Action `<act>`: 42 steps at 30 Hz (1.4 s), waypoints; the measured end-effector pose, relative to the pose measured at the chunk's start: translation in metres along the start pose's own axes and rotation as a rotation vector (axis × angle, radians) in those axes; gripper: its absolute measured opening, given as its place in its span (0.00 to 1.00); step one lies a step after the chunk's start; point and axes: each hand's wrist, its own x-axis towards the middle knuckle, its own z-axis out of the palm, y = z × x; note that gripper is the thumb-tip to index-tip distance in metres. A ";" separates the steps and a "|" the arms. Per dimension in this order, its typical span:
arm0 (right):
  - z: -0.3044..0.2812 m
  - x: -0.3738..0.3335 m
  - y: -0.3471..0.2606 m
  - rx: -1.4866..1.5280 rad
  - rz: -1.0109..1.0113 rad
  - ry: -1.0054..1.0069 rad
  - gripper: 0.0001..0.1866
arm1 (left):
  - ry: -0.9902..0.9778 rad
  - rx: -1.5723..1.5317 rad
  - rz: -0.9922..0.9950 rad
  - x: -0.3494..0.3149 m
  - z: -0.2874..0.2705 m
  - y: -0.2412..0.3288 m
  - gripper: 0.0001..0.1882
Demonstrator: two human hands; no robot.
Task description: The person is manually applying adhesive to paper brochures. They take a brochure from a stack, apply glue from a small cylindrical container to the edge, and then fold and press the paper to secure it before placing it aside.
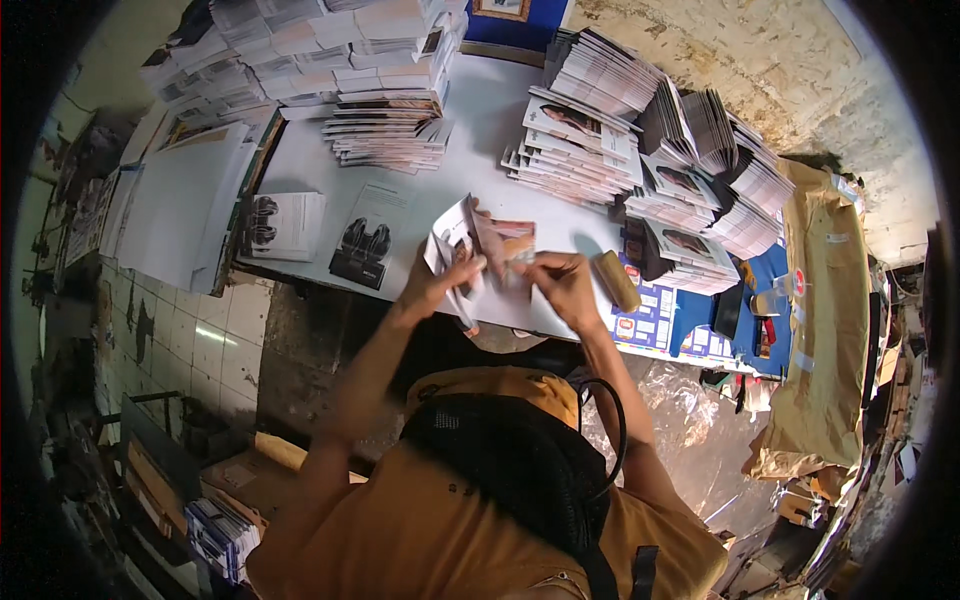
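Over the front edge of the white table a booklet stands partly opened, its colour-printed pages spread apart. My left hand grips its left side, thumb across the front. At the right my right hand has thumb and finger pinched at a page's edge; that spot is a little blurred. Close beside my right hand lies a short tan block, rounded in shape. Left of my hands a leaflet with a dark picture lies flat, and beyond it a small pile of printed sheets.
Tall paper stacks fill the back left, with a fanned pile of booklets before them. More booklet piles stand at the back right. A plastic cup sits by brown wrapping paper. Boxes and papers lie low at left.
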 end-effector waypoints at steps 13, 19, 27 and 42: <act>-0.064 -0.026 0.038 0.049 0.222 0.108 0.25 | -0.936 1.293 0.202 -0.017 0.007 0.003 0.52; -0.061 -0.025 0.053 0.180 0.241 0.320 0.23 | -0.545 1.247 0.306 0.001 0.022 -0.037 0.45; -0.073 -0.031 0.084 -0.090 0.154 0.374 0.21 | -0.255 1.413 0.430 0.025 0.041 -0.072 0.34; -0.012 -0.022 0.067 -0.535 -0.138 0.241 0.31 | -0.107 1.589 0.192 0.012 0.048 -0.078 0.52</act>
